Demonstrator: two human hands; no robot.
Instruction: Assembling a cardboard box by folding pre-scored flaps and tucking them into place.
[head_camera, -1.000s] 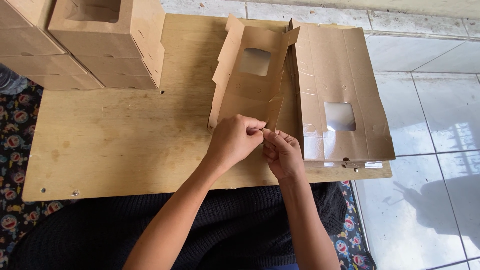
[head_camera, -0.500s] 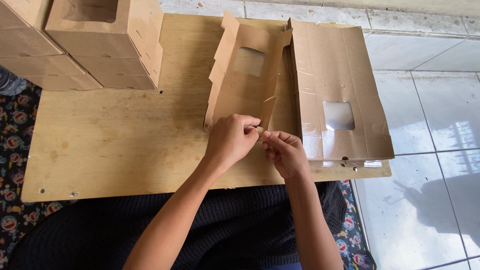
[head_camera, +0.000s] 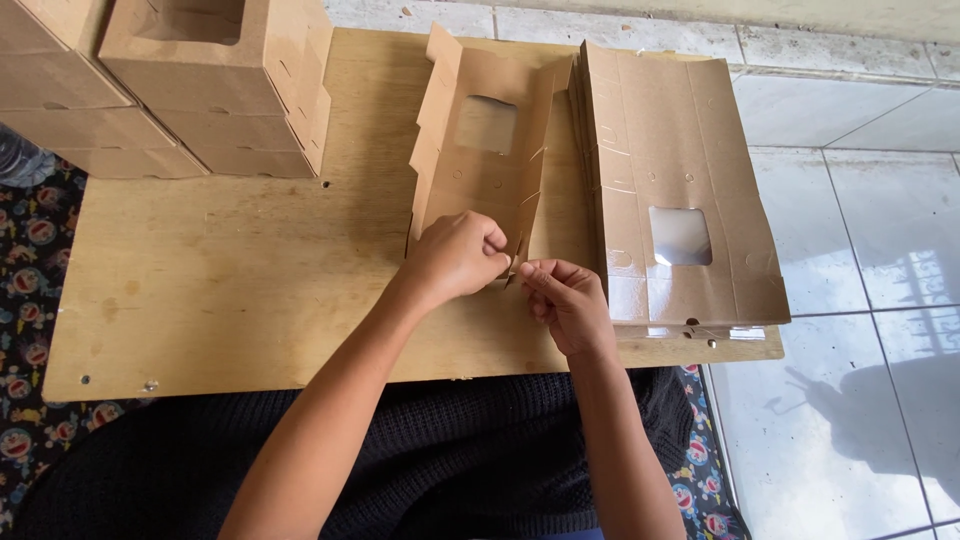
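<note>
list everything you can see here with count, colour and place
partly folded brown cardboard box blank with a window cutout: one, brown, centre of the board, near end at the fingers of both hands
stack of flat brown cardboard blanks with clear windows: one stack, brown, right side of the board
assembled brown cardboard boxes: several, brown, stacked at far left
light wooden board: one, tan, under everything
white floor tiles: white, right
patterned mat: dark, left
left hand: one, pinching the blank's near edge
right hand: one, pinching beside it

Home floor workspace: white tiles (head_camera: 870, 200), patterned mat (head_camera: 30, 300).
</note>
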